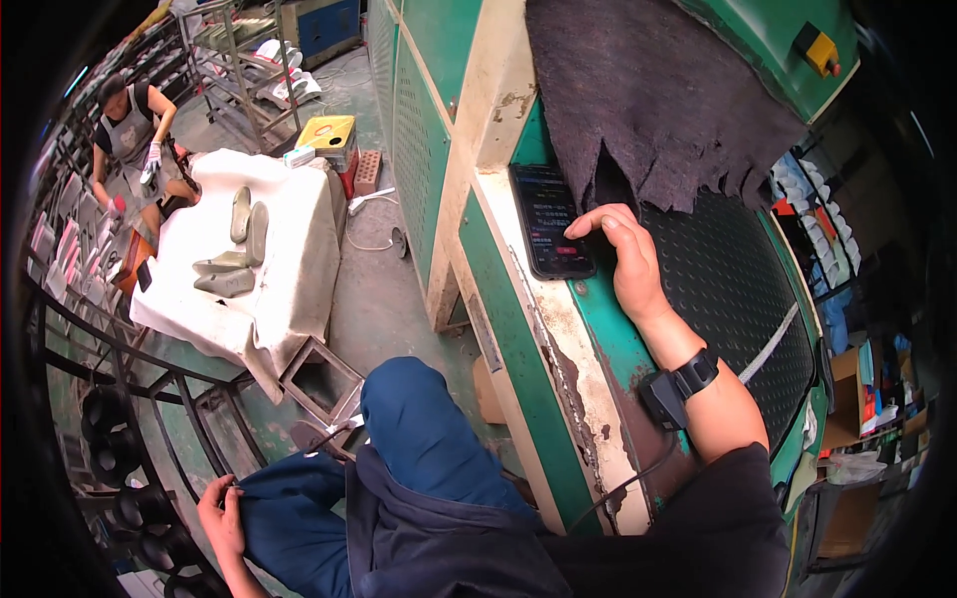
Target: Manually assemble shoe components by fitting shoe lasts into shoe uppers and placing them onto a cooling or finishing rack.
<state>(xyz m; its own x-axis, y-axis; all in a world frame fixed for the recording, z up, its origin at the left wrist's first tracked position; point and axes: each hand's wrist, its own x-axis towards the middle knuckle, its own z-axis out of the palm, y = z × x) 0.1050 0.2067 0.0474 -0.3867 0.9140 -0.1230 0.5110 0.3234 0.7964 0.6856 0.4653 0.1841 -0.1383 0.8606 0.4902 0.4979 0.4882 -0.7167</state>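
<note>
Now tapping the smartphone (551,220) lying flat on the green machine ledge (498,254) with right hand (626,254) open, left hand (221,518) pinching blue trousers (424,448); probably needing another precise fingertip press.

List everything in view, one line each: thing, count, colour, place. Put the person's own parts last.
phone: 1, black, lit screen, on machine ledge
felt cloth: 1, dark grey, ragged, draped over machine
machine: 1, green, centre and right
shoe soles: about 5, grey, on white-covered table
table cloth: 1, white, left
co-worker: 1, seated, upper left
yellow box: 1, behind table
left hand: on blue trouser leg
right hand: thumb on phone
</note>
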